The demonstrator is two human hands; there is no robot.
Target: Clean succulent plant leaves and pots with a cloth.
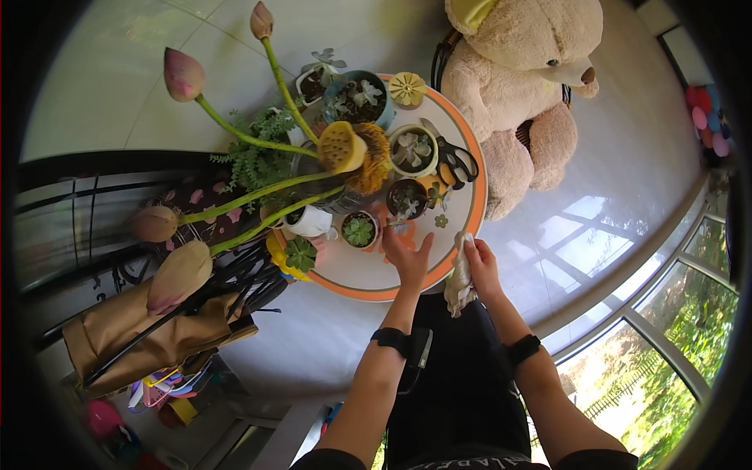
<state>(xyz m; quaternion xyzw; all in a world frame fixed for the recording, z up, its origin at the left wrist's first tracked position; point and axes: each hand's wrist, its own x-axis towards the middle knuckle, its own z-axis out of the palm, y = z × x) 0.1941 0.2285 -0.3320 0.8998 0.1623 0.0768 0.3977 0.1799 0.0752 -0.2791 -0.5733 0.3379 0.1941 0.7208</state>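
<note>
My right hand grips a crumpled pale cloth over the near rim of a round table. Over the tabletop, my left hand has its thumb and fingers apart. Its fingertips are beside a grey-green succulent in a small dark pot; whether they touch the leaves I cannot tell. Left of that hand stands a small pot with a green rosette succulent. A small flower-shaped piece lies on the tabletop to the right. Black-handled scissors rest farther back, beside a pale round pot of succulents.
Lotus stems with buds and a yellow seed pod rise from a vase and lean left. A teal pot stands at the back. A large teddy bear sits behind the table. Left are a black rack and a brown paper bag.
</note>
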